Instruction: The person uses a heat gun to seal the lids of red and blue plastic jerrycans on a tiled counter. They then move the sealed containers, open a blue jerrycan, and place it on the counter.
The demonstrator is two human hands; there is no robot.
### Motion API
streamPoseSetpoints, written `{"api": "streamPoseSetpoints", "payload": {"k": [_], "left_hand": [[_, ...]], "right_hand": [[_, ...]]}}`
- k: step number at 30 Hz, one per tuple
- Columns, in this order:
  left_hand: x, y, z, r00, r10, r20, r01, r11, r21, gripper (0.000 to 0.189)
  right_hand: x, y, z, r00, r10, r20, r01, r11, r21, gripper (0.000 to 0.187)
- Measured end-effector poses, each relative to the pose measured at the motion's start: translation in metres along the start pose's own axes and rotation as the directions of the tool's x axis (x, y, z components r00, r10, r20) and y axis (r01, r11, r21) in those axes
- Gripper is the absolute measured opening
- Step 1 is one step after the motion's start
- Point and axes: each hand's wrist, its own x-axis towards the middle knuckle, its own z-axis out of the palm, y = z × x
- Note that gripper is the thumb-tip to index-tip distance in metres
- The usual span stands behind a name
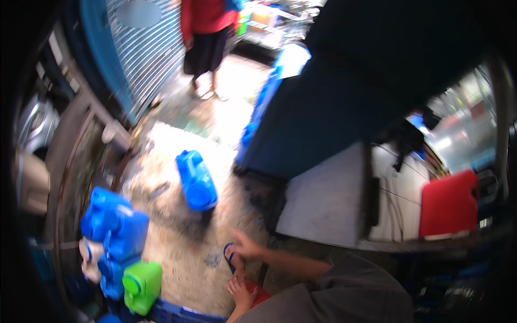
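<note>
My right hand (245, 246) is stretched out over the concrete floor (181, 258), blurred, with nothing visible in it. Directly beneath it is my foot in a blue flip-flop (228, 258). My left hand (242, 291) rests with spread fingers at the edge of red cloth (259, 296) over my leg. Beyond both hands, apart from them, a blue plastic jerrycan (196, 181) is on the floor. To the left, blue jerrycans (129, 232) are grouped with a green jerrycan (142, 286) and a whitish container (92, 258).
A person in a red top (208, 18) stands on the sunlit floor ahead. A dark cabinet-like block (315, 121) rises at right, beside a white tiled counter (398, 198) bearing a red jerrycan (449, 205). A corrugated shutter (147, 56) lines the left.
</note>
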Motion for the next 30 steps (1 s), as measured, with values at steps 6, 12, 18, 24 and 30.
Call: {"api": "streamPoseSetpoints", "payload": {"k": [6,12,18,24,30], "left_hand": [[0.012,0.053,0.021,0.914,0.395,0.093,-0.404,0.909,0.104,0.064],[-0.029,0.194,0.074,0.731,0.554,0.399,-0.66,0.723,0.205,0.048],[-0.111,0.372,0.146,0.567,0.693,0.446,-0.757,0.651,-0.05,0.043],[-0.163,0.443,0.182,0.542,0.619,0.569,-0.545,0.774,-0.323,0.038],[-0.158,0.46,0.192,0.578,0.587,0.567,-0.424,0.809,-0.406,0.032]], "right_hand": [[-0.328,0.017,-0.132,0.813,0.566,0.138,-0.533,0.818,-0.217,0.064],[-0.594,0.02,-0.303,0.801,0.583,-0.139,-0.574,0.813,0.097,0.044],[-0.772,-0.114,-0.462,0.71,0.304,-0.635,-0.228,0.953,0.2,0.036],[-0.842,-0.244,-0.624,0.533,-0.159,-0.831,0.151,0.984,-0.092,0.037],[-0.794,-0.274,-0.785,0.081,-0.003,-0.997,-0.34,0.94,-0.03,0.072]]}}
